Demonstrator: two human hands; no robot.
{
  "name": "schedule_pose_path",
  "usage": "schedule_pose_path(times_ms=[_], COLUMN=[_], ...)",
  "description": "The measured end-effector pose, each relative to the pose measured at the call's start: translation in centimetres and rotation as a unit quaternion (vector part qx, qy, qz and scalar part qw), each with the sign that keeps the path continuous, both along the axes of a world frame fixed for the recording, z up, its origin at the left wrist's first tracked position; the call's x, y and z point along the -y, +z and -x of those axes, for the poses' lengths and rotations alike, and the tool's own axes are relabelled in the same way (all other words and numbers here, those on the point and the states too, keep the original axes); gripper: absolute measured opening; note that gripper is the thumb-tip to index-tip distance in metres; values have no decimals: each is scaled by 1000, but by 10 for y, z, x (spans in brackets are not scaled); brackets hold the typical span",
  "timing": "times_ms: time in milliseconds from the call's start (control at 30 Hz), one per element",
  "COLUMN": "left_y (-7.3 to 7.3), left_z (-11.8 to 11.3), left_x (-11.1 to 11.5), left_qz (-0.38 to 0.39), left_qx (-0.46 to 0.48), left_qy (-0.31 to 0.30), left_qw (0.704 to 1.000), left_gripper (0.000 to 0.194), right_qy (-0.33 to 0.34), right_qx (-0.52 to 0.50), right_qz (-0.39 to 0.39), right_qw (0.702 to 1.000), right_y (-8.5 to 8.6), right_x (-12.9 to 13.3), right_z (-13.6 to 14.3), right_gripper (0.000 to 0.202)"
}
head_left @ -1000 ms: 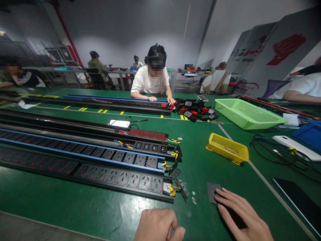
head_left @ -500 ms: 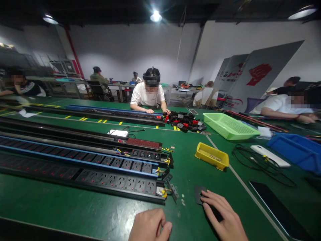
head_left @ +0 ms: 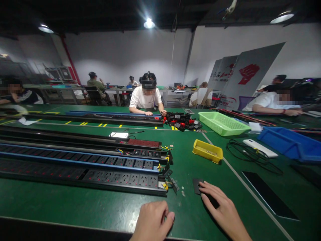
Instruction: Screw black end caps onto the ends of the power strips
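Observation:
My left hand [head_left: 153, 221] rests at the front edge of the green table [head_left: 100, 207], its fingers curled under; whether they hold anything is hidden. Over a flat dark plate [head_left: 198, 186] lies my right hand [head_left: 220, 207], fingers stretched out and touching the plate's right side. Left of my hands, long socket strips run side by side: a black one [head_left: 120, 179] nearest, then a blue-edged one [head_left: 129, 163], one with four outlets [head_left: 146, 153] and one with a dark red section [head_left: 144, 143]. Yellow-green wires [head_left: 165, 186] and an end bracket [head_left: 173, 184] stick out at the near strip's right end.
A yellow tray [head_left: 207, 151] with small parts, a green basket [head_left: 223, 124], a blue bin [head_left: 291, 142], coiled black cable [head_left: 240, 155] and a dark phone-like slab [head_left: 268, 194] lie to the right. Across the table a person [head_left: 147, 97] leans over a strip beside piled black parts [head_left: 182, 121].
The camera view has shifted slightly, so the things on the right appear further left. Both my hands keep nearly the same place and pose on the table.

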State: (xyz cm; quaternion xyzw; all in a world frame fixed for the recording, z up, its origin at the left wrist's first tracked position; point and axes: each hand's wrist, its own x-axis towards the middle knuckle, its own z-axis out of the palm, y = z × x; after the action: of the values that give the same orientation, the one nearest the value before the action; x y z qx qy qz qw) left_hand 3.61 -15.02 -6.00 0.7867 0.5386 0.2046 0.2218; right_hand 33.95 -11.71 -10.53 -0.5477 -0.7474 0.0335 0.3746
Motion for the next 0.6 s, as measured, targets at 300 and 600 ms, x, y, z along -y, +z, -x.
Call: schedule_pose_path(times_ms=[300,600], left_y=[2,-3], left_z=[0,1], left_x=[0,-1], left_qz=[-16,-40], left_qx=[-18,3], left_qy=[6,0], left_qw=[1000,999], left_gripper=[27,33], right_qy=[-2,-56], right_qx=[-10,-85], right_qz=[-17,-25], right_qw=[1000,995], right_y=[12,35], right_x=[2,-5], right_z=[9,4], right_gripper=[28,30])
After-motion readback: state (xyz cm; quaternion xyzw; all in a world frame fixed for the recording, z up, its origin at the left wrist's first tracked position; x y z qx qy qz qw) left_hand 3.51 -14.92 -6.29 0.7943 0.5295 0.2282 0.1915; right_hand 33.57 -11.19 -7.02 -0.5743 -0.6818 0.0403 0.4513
